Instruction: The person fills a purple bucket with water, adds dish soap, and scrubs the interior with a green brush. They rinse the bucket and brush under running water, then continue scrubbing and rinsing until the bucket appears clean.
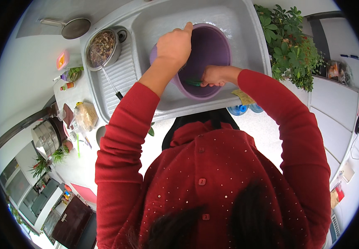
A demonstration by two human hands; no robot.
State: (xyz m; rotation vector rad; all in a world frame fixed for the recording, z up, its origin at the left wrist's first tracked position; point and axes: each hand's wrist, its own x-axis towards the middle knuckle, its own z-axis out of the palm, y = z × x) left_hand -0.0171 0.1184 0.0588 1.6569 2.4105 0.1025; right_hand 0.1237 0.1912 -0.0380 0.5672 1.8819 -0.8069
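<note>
A purple plastic bucket (209,46) lies tilted in the grey sink basin (173,18), its mouth turned towards me. My left hand (174,45) grips the bucket's rim on its left side, with the thumb along the edge. Inside the mouth, my right hand (213,76) is closed around a green scrubbing tool (193,82), probably a brush, close to the inner wall. The tool's far end is dark and hard to make out. A yellow cloth (243,96) lies on the sink's front edge beneath my right forearm.
On the ribbed drainboard (126,67) at left stands a metal pot (117,51) under a wire skimmer (100,49). Leafy potted plants (286,46) crowd the sink's right side. Blue-capped water jugs (238,109) stand below the front edge. A frying pan (76,28) hangs on the wall.
</note>
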